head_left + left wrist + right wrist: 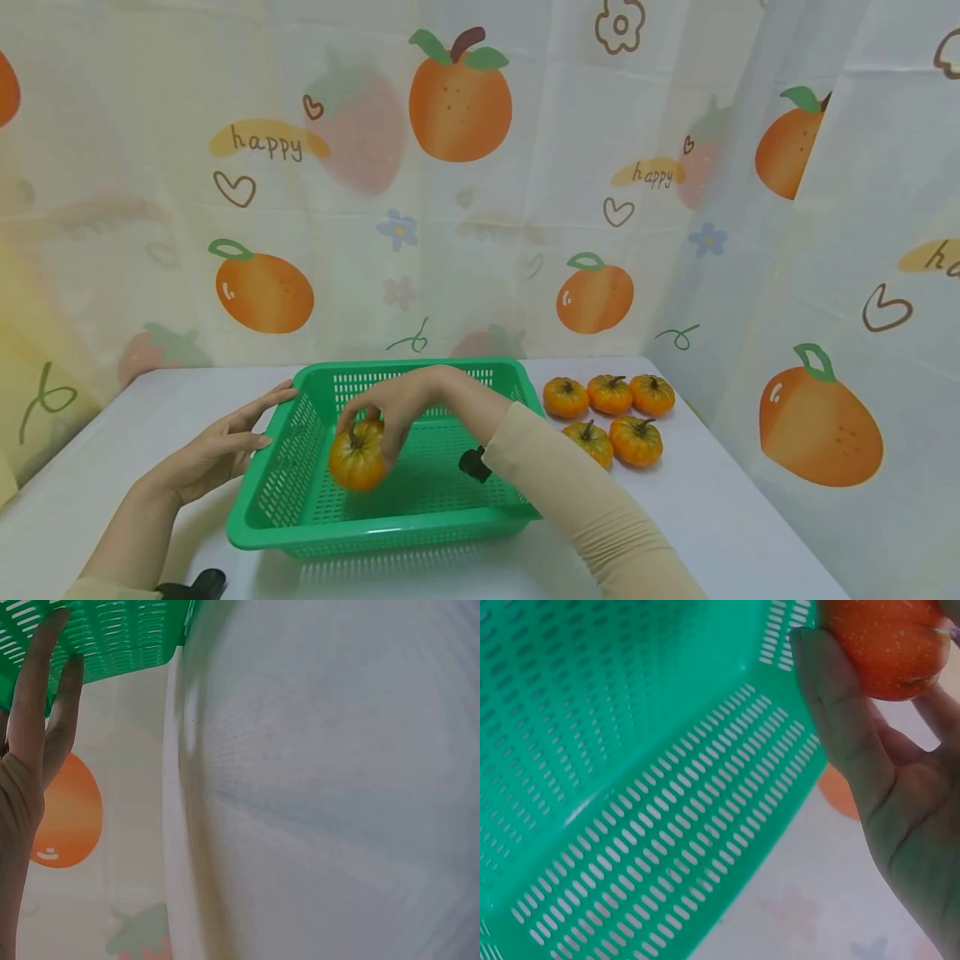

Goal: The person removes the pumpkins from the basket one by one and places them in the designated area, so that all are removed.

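A small orange pumpkin (pixel 357 457) is gripped by my right hand (pixel 405 408), inside the left part of a green plastic basket (pixel 382 528). In the right wrist view the fingers curl about the pumpkin (pixel 889 646), with slotted basket walls (pixel 667 817) beside them. My left hand (pixel 225 446) touches the basket's left rim from outside, its fingers fairly straight. The left wrist view shows those fingers (pixel 34 690) against the slotted green side. Whether the pumpkin touches the basket floor I cannot tell.
Several more small pumpkins (pixel 636 440) stand on the white table (pixel 720 517) to the right of the basket. A fruit-printed curtain (pixel 480 242) hangs behind the table and along its right side. My right forearm crosses over the basket's right part.
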Available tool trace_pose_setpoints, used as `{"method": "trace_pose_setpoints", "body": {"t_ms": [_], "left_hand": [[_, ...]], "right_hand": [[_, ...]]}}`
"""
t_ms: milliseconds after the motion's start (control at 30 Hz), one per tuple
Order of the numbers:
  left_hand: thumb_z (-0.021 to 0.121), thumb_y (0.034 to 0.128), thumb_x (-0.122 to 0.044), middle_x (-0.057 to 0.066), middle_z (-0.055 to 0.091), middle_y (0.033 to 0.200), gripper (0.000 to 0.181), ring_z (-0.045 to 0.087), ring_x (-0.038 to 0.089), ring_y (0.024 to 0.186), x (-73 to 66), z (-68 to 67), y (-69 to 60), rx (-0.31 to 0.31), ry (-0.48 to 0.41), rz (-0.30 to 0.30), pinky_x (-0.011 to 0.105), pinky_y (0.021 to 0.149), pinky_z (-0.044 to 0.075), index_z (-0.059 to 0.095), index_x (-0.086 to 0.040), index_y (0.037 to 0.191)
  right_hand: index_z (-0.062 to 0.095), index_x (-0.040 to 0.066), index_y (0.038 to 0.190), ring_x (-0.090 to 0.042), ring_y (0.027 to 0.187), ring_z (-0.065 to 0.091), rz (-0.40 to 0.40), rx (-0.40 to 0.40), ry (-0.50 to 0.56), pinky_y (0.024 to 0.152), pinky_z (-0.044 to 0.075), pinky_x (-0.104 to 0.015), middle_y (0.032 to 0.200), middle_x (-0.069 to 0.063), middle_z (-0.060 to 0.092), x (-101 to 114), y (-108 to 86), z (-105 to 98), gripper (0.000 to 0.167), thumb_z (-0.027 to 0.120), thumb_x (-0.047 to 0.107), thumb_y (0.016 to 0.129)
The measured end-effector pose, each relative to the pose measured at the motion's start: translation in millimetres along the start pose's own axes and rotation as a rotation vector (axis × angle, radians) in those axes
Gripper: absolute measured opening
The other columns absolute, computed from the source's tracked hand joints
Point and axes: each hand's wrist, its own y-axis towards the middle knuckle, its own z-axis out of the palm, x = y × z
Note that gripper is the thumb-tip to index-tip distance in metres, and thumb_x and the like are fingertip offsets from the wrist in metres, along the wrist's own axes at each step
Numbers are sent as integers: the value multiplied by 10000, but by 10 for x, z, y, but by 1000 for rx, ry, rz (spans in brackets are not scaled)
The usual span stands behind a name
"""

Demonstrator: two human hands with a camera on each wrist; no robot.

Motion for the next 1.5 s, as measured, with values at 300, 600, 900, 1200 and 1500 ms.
{"method": "trace_pose_setpoints", "body": {"t_ms": [300, 600, 900, 1200, 1500], "left_hand": [[314, 1015, 12, -243, -21, 1644, 636, 718, 129, 998, -18, 20, -8, -24, 8, -5, 388, 879, 605, 109, -156, 1594], [319, 1015, 11, -302, 42, 1616, 637, 699, 123, 1042, -4, 9, -6, -11, 17, 2, 368, 903, 595, 122, -169, 1594], [333, 1011, 16, -288, 42, 1623, 638, 708, 124, 1019, -17, 25, -9, -28, 24, 5, 370, 905, 592, 127, -151, 1592], [337, 1010, 17, -263, 23, 1635, 635, 702, 100, 1031, -13, 27, -5, -42, 23, -1, 362, 917, 587, 129, -140, 1590], [315, 1013, 20, -245, -24, 1641, 639, 724, 144, 997, -21, 20, -7, -20, -4, -7, 384, 861, 609, 105, -147, 1592]], "right_hand": [[523, 272, 1370, -113, 1147, 549, -40, -83, -55, 863, 553, -230, 1282, 33, 568, -55, -224, -161, 684, 821, 155, 766], [542, 266, 1367, -151, 1132, 550, -63, -149, -15, 859, 569, -256, 1326, 27, 534, -107, -420, -273, 693, 829, 164, 745], [517, 241, 1388, -165, 1202, 500, -69, -181, 26, 910, 561, -291, 1366, 25, 519, -233, -624, -330, 708, 823, 158, 755], [539, 299, 1365, -210, 1176, 537, -36, -256, 47, 911, 563, -312, 1320, -3, 549, -365, -853, -317, 700, 844, 198, 744], [498, 254, 1433, -237, 1213, 517, -44, -310, 125, 939, 545, -335, 1405, 3, 509, -537, -1079, -321, 767, 836, 138, 754]]}}
